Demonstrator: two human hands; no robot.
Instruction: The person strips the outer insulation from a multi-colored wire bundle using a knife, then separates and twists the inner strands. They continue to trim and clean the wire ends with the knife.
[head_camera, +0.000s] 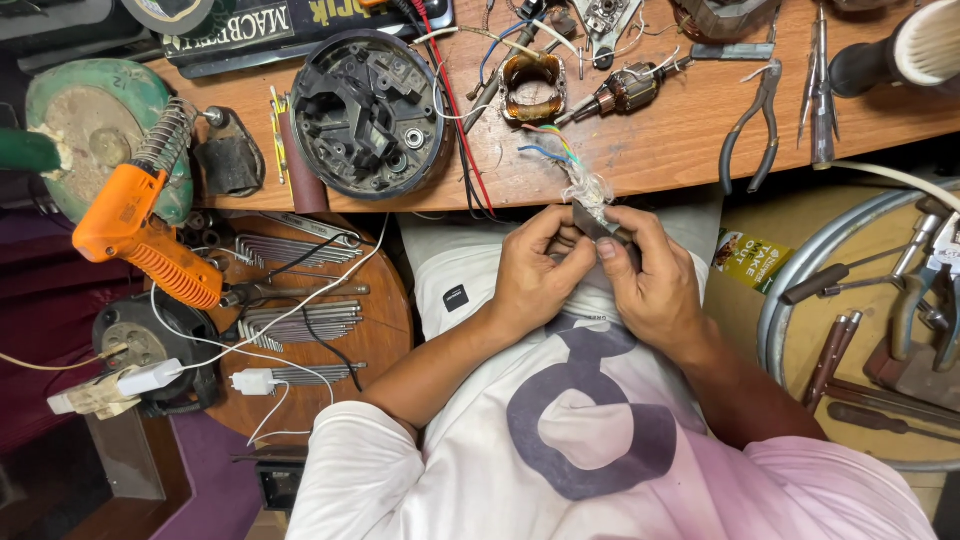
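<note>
Left hand (535, 270) and right hand (650, 285) — both grips closed on 1 small dark part (597, 226) — below the workbench (660, 150).

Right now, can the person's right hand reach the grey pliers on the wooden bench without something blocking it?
Probably yes. The right hand is busy pinching a small dark part together with the left hand, but the pliers lie uncovered on the bench just beyond it, with nothing between them.

Orange soldering gun (140, 235) left of the black round housing (370, 110); brown wood-grain desk (660, 150); blue, green, yellow wires (548, 145); white shirt (560, 440) with a grey figure.
</note>
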